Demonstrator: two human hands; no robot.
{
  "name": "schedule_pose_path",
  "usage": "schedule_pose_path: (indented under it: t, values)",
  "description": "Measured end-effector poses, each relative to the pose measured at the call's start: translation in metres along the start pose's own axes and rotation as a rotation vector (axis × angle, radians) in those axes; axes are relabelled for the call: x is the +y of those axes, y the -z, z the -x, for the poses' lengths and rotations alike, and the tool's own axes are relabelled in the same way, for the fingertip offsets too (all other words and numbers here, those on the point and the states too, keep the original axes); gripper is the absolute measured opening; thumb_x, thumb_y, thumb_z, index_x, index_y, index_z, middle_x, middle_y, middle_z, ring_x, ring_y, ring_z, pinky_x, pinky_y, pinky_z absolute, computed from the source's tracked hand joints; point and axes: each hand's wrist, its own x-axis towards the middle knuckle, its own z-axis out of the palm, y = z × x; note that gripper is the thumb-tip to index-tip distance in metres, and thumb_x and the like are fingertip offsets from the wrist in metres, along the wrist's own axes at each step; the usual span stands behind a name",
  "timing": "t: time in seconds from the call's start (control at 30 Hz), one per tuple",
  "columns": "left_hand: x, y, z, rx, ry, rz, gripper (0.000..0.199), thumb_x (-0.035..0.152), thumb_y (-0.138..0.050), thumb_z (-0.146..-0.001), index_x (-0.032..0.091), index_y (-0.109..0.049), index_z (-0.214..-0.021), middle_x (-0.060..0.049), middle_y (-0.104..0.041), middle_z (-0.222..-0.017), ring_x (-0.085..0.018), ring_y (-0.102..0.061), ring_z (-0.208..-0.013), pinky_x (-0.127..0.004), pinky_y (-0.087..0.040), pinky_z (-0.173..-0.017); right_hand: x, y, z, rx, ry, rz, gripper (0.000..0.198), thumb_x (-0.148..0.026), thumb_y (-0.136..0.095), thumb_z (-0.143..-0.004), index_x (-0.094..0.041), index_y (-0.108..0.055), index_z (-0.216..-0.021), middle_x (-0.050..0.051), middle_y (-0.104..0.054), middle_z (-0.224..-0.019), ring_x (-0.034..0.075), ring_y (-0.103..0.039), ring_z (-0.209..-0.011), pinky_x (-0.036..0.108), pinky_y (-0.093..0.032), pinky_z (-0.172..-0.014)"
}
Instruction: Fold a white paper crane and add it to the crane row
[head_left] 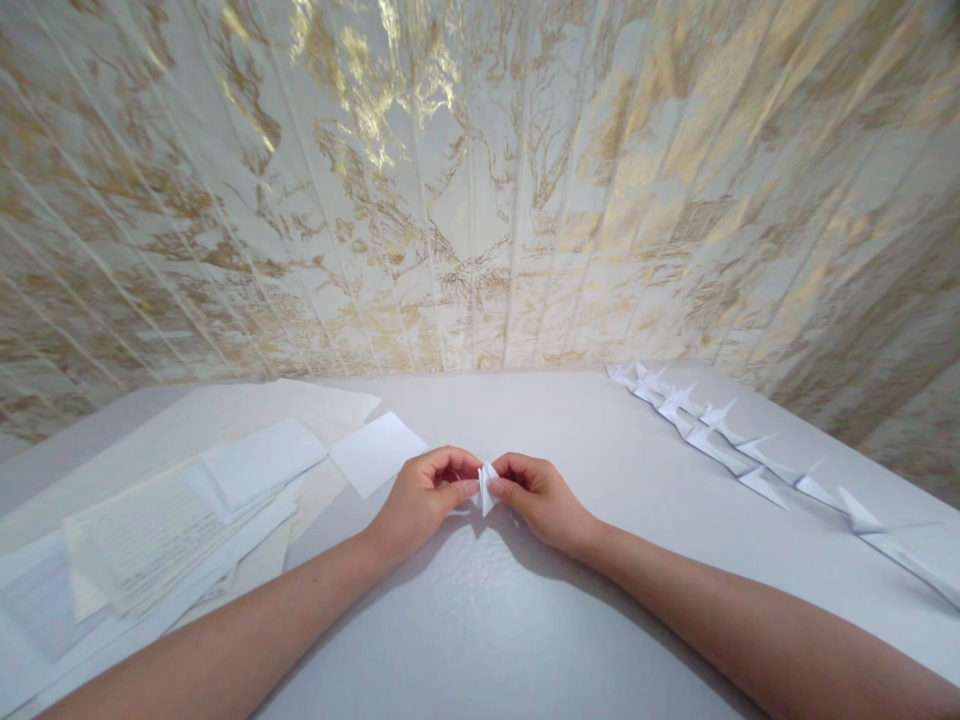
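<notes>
A small piece of folded white paper (487, 490) is held just above the white table (465, 630), near the middle of the view. My left hand (429, 495) pinches its left side between thumb and fingers. From the other side, my right hand (541, 497) grips it the same way, with the thumb on its near face. The paper has narrow pointed layers, and its tip points toward me. My fingers cover parts of its sides.
Folded paper cranes (705, 440) stand in rows along the table's right side. At left lie a square white sheet (377, 452), a stack of blank paper (262, 462) and several printed sheets (165, 540). A gold-patterned wall covering (472, 200) rises behind the table.
</notes>
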Motion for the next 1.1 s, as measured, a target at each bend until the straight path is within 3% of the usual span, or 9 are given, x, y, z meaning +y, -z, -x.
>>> schedule_pose_path:
  t: [0.27,0.4,0.57,0.77,1.1]
  values:
    - [0.001,-0.001,0.005,0.073,-0.253,-0.298,0.013,0.013,-0.058,-0.064,0.018,-0.059,-0.077,0.001,-0.061,-0.070,-0.013,-0.053,-0.068,-0.026,-0.044,-0.067,-0.002,0.000,0.000,-0.049,-0.065,-0.059,0.027,-0.041,-0.062,-0.067,-0.015,-0.055,-0.064,-0.005,-0.045,-0.054,0.007,-0.036,-0.049,0.022,-0.026,-0.048]
    - [-0.001,0.000,0.005,0.123,-0.300,-0.352,0.021,0.014,-0.057,-0.067,0.019,-0.055,-0.088,0.002,-0.060,-0.072,-0.013,-0.054,-0.069,-0.026,-0.044,-0.070,-0.002,-0.001,0.000,-0.039,-0.090,-0.097,0.028,-0.041,-0.063,-0.067,-0.014,-0.054,-0.065,-0.005,-0.045,-0.053,0.007,-0.036,-0.048,0.022,-0.026,-0.048]
    - [0.000,0.001,0.005,0.078,-0.327,-0.438,0.016,0.008,-0.055,-0.065,0.018,-0.057,-0.078,0.001,-0.061,-0.072,-0.013,-0.054,-0.070,-0.024,-0.043,-0.069,-0.001,-0.001,-0.001,-0.029,-0.107,-0.120,0.028,-0.041,-0.063,-0.066,-0.014,-0.054,-0.064,-0.005,-0.046,-0.053,0.007,-0.037,-0.048,0.022,-0.026,-0.048]
    - [-0.002,0.004,0.005,0.102,-0.414,-0.513,0.005,0.014,-0.057,-0.070,0.018,-0.058,-0.074,0.000,-0.062,-0.071,-0.014,-0.056,-0.069,-0.026,-0.045,-0.068,-0.001,-0.002,0.000,-0.034,-0.122,-0.138,0.030,-0.043,-0.065,-0.065,-0.014,-0.055,-0.065,-0.006,-0.046,-0.052,0.006,-0.037,-0.048,0.022,-0.026,-0.049]
    - [0.001,0.009,0.000,0.142,-0.791,-0.588,0.009,0.013,-0.057,-0.074,0.018,-0.058,-0.066,-0.002,-0.062,-0.066,-0.015,-0.056,-0.068,-0.030,-0.045,-0.065,-0.001,0.001,0.001,-0.064,-0.167,-0.239,0.036,-0.043,-0.074,-0.056,-0.013,-0.059,-0.065,-0.004,-0.053,-0.055,0.006,-0.041,-0.049,0.022,-0.028,-0.050]
